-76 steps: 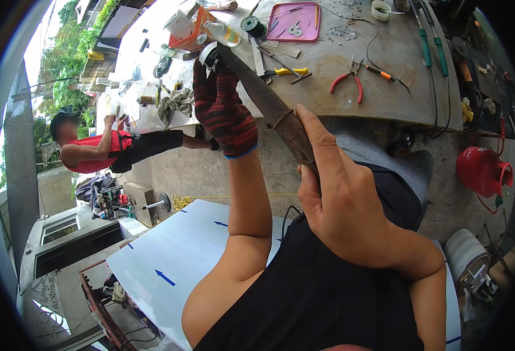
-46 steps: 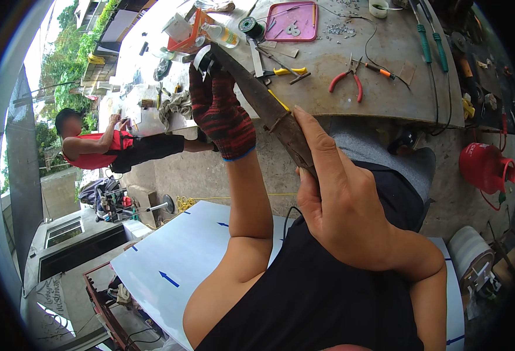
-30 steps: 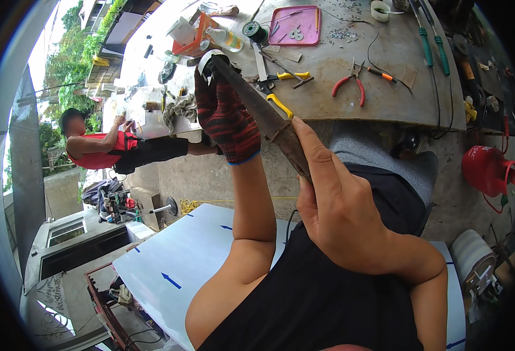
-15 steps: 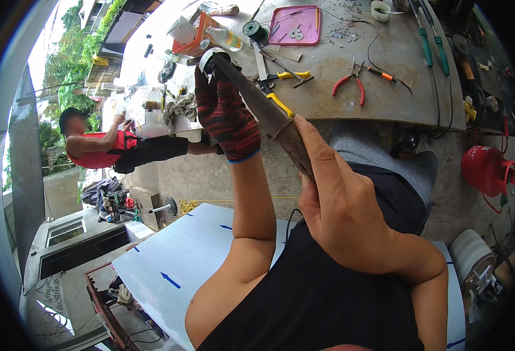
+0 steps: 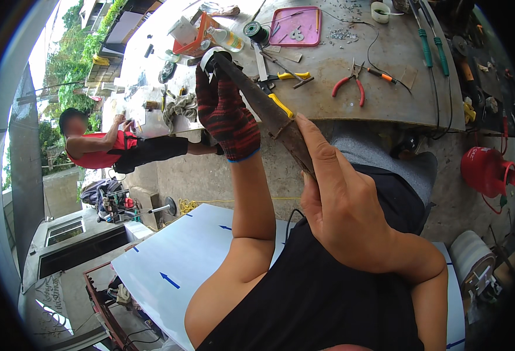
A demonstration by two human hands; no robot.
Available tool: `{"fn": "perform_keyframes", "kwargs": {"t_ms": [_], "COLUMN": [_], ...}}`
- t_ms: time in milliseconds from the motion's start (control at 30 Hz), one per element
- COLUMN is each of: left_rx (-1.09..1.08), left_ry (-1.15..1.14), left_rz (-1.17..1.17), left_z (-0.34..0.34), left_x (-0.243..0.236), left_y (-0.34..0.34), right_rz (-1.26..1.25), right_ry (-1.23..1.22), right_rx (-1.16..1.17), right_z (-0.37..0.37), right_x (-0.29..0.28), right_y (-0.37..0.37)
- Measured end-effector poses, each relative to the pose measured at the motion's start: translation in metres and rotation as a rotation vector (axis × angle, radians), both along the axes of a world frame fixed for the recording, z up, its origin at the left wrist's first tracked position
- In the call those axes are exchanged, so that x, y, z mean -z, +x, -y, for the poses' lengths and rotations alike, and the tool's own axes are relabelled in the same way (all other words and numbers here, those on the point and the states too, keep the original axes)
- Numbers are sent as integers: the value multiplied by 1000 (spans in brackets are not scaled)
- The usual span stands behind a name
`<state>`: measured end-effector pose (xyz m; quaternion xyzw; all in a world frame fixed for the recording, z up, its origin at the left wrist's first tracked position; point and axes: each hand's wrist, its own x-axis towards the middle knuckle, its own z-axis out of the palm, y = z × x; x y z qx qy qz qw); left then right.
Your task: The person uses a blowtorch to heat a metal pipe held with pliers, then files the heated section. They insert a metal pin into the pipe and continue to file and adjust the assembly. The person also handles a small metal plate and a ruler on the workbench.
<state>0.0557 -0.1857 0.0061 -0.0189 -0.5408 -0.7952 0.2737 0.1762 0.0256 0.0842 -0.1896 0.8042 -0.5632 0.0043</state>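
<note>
Left hand (image 5: 228, 120) gloved (striped red-black, blue-cuffed) — black top (image 5: 327, 292)

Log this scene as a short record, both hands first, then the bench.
Left hand: in a red-and-black striped knit glove, holding a shiny pale curved band
Right hand: bare, holding a long dark-brown tapered bar
Contact: bar's far end at the band; exact touch unclear
Bench: red-handled metal pliers, pink rectangular tray, dark-green round spool

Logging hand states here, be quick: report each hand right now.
Left gloved hand: closed, holding the silvery ring.
Right bare hand: closed, holding the dark tapered tool by its near end.
</note>
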Motion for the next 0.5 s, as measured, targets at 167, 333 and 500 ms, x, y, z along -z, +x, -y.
{"fn": "perform_keyframes", "kwargs": {"t_ms": [167, 333, 500], "left_rx": [2, 10, 9], "left_ry": [3, 2, -6], "left_rz": [-4, -2, -1], "left_z": [1, 2, 2], "left_x": [2, 2, 3], "left_y": [0, 0, 0], "right_rz": [-11, -4, 8], "right_ry": [-6, -23, -20], "right_rx": [1, -1, -5], "right_z": [-1, -2, -3], "right_x": [1, 0, 0], "right_y": [0, 1, 1]}}
